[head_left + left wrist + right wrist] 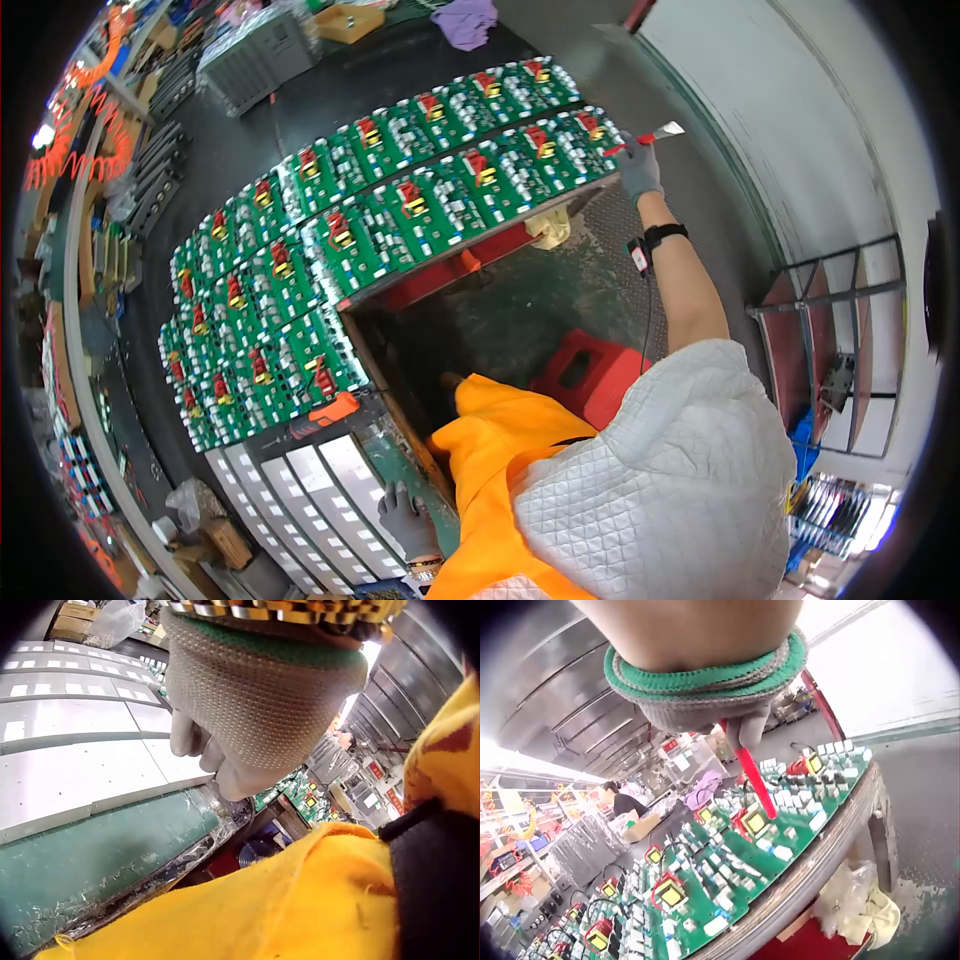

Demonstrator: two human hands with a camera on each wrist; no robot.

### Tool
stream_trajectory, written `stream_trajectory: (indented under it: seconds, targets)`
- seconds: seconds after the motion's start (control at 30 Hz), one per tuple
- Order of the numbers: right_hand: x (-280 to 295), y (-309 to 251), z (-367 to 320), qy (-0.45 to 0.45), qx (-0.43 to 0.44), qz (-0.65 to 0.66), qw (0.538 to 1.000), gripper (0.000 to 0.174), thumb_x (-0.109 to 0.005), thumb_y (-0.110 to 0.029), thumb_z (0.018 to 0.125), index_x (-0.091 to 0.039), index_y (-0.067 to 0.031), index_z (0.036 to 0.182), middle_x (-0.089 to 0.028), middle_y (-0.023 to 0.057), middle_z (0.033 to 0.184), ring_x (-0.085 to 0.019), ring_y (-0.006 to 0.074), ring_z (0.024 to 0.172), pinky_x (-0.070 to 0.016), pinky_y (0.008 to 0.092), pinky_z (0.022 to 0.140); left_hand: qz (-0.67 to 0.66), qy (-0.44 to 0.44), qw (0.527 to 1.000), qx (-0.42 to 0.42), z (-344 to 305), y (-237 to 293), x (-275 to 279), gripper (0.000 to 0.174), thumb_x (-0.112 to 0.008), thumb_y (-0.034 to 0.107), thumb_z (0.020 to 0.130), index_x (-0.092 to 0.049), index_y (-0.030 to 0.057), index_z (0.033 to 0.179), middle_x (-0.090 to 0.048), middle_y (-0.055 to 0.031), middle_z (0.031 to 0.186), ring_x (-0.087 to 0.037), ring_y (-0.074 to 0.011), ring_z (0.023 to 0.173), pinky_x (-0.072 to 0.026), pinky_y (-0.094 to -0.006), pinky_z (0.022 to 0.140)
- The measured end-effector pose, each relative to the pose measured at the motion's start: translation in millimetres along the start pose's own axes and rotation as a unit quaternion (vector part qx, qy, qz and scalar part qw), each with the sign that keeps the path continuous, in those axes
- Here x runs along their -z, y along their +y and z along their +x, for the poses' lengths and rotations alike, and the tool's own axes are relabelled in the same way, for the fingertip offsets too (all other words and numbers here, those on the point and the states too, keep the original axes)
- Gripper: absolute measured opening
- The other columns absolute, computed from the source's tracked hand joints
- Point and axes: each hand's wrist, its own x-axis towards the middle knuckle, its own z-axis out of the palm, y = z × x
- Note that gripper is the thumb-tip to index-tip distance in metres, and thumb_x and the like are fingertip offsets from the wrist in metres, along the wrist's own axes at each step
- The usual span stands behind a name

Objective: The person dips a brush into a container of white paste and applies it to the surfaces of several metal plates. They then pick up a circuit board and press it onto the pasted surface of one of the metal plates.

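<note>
My right hand (640, 168), in a grey glove, grips a red-handled tool (668, 130) with a flat, flared pale end. It is by the far right corner of the rows of green circuit boards (400, 215). In the right wrist view the red handle (756, 784) slants down from the fingers over a board with white connectors and a yellow-and-red part. My gloved left hand (408, 520) rests by the bench's near edge, beside the grey metal panels (300, 490). In the left wrist view its fingertips (232, 784) are at the worn green edge, with nothing seen in them.
An orange-handled tool (335, 410) lies between the boards and the panels. A red plastic stool (595, 375) stands under the bench's inner corner. Farther back are a grey ribbed metal case (255, 65), a yellow tray (348, 22) and a purple cloth (465, 22). A rack (835, 340) stands right.
</note>
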Motion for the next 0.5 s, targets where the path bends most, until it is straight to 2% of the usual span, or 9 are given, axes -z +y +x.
stream_trajectory:
  seconds: [0.1,0.17,0.3,0.37,0.4,0.43,0.5]
  targets:
    - [11.5,18.1,13.5,-0.007,-0.003,0.001,1.000,0.042,-0.055,-0.023,0.092,-0.061,-0.0170,0.132,-0.046,0.0193,0.141,-0.055,0.0400,0.120,-0.0463,0.0431,0.100,0.040,0.001,0.999,-0.001,-6.8,7.1,-14.1,0.041,-0.066,0.013,0.079,-0.061,0.0038,0.119,-0.058,-0.0208,0.129,-0.050,-0.0430,0.114,-0.0418,-0.0531,0.096]
    - [10.5,16.0,21.1,-0.021,-0.016,0.018,0.999,0.042,-0.054,-0.021,0.091,-0.060,-0.0168,0.133,-0.046,0.0184,0.142,-0.056,0.0387,0.119,-0.0464,0.0431,0.100,0.015,0.008,0.999,0.029,-7.9,20.9,-12.2,0.042,-0.066,0.012,0.079,-0.061,0.0046,0.120,-0.057,-0.0202,0.131,-0.050,-0.0431,0.115,-0.0408,-0.0534,0.096]
    - [-14.5,34.5,38.9,-0.067,-0.107,0.053,0.991,0.041,-0.053,-0.016,0.091,-0.063,-0.0158,0.131,-0.049,0.0178,0.140,-0.059,0.0339,0.116,-0.0473,0.0420,0.097,0.037,0.004,0.999,0.038,-8.9,18.9,-21.1,0.044,-0.067,0.014,0.077,-0.062,0.0064,0.120,-0.057,-0.0216,0.131,-0.051,-0.0442,0.113,-0.0423,-0.0537,0.095]
    - [-17.4,29.3,62.5,-0.028,-0.062,0.066,0.995,0.039,-0.053,-0.015,0.091,-0.064,-0.0151,0.129,-0.054,0.0183,0.133,-0.059,0.0339,0.115,-0.0471,0.0404,0.097,0.041,-0.032,0.997,0.052,6.1,6.5,-38.9,0.048,-0.069,0.016,0.074,-0.062,0.0067,0.121,-0.057,-0.0229,0.131,-0.053,-0.0457,0.112,-0.0433,-0.0540,0.094]
    - [-6.6,9.1,66.6,-0.001,-0.008,0.047,0.999,0.038,-0.054,-0.015,0.091,-0.065,-0.0144,0.128,-0.058,0.0186,0.127,-0.059,0.0339,0.114,-0.0467,0.0395,0.098,0.040,-0.050,0.995,0.081,17.9,9.4,-40.7,0.051,-0.071,0.015,0.071,-0.062,0.0058,0.121,-0.056,-0.0239,0.131,-0.053,-0.0461,0.113,-0.0437,-0.0536,0.095]
    - [-8.4,-2.3,76.1,0.002,-0.016,0.048,0.999,0.038,-0.054,-0.015,0.091,-0.065,-0.0144,0.128,-0.058,0.0186,0.127,-0.059,0.0339,0.114,-0.0467,0.0395,0.098,0.046,-0.052,0.995,0.074,35.7,14.7,-33.9,0.051,-0.071,0.015,0.071,-0.062,0.0058,0.121,-0.056,-0.0239,0.131,-0.053,-0.0461,0.113,-0.0437,-0.0536,0.095]
    - [-14.0,-19.6,105.7,0.007,0.083,0.083,0.993,0.036,-0.054,-0.016,0.092,-0.065,-0.0147,0.126,-0.058,0.0178,0.127,-0.059,0.0334,0.115,-0.0465,0.0390,0.099,-0.003,-0.046,0.999,0.019,73.8,39.8,-23.8,0.049,-0.069,0.012,0.072,-0.062,0.0047,0.120,-0.056,-0.0225,0.132,-0.053,-0.0445,0.114,-0.0435,-0.0528,0.097]
